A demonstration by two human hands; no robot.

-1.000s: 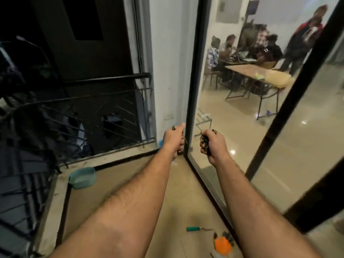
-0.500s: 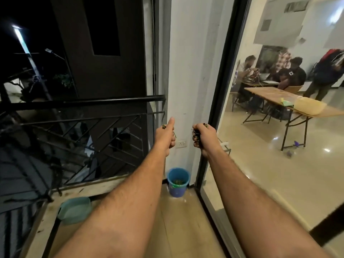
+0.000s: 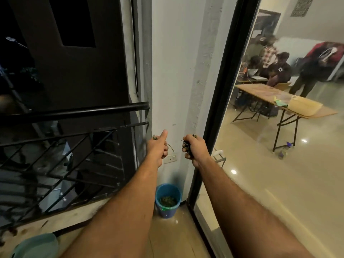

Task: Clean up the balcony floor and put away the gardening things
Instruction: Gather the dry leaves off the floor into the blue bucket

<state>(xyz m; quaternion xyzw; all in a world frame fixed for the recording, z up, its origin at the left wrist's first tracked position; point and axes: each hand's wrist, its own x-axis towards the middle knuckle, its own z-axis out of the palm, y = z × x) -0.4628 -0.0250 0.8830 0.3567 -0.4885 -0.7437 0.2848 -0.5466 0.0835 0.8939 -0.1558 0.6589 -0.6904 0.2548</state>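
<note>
A: Grip status?

B: Both fists full. Left hand [image 3: 157,148] curled round a clump of plant debris [image 3: 170,146], thumb sticking up, a twig poking out toward centre frame. Right hand [image 3: 194,148] clenched on a darker wad of leaves and stems [image 3: 186,146], bits showing between the fingers. Hands near each other, not touching, both held out at arm's length mid-frame.

A: Where's it going?

B: My read: blue bucket [image 3: 168,200], lower centre, on the balcony floor [image 3: 173,237] in the corner between the white wall [image 3: 173,71] and the black door frame [image 3: 219,108]. It already has green litter in the bottom. Hands are above it in the frame; can't tell if they're actually over the opening.

A: Progress?

B: Partway. Some debris is binned, two handfuls not yet dropped. A teal tub [image 3: 35,245] sits at lower left by the railing [image 3: 74,112], not put away. Visible floor strip looks mostly clean, but the arms hide much of it, so can't rule out more litter or tools.
</note>
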